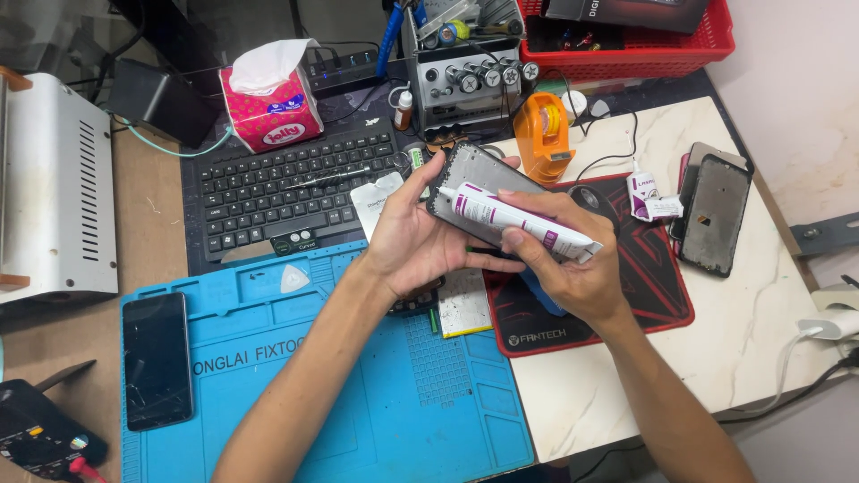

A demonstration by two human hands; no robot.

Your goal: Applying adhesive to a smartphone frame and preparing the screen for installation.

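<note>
My left hand point(413, 234) holds a dark phone frame point(476, 183) tilted up above the desk, thumb on its near edge. My right hand point(564, 259) grips a white glue tube with purple print point(514, 219), its thin tip resting against the frame's left edge. Both hands hover over the seam between the blue repair mat point(358, 394) and a black and red mouse pad point(653, 277). A metal plate point(463, 304) lies under my hands.
A black phone with a cracked screen point(157, 358) lies on the mat's left. A keyboard point(286, 188), pink tissue box point(268, 107), orange tape dispenser point(546, 134), small glue tube point(649, 199), phone parts point(711, 210) and a red basket point(644, 40) surround the work spot.
</note>
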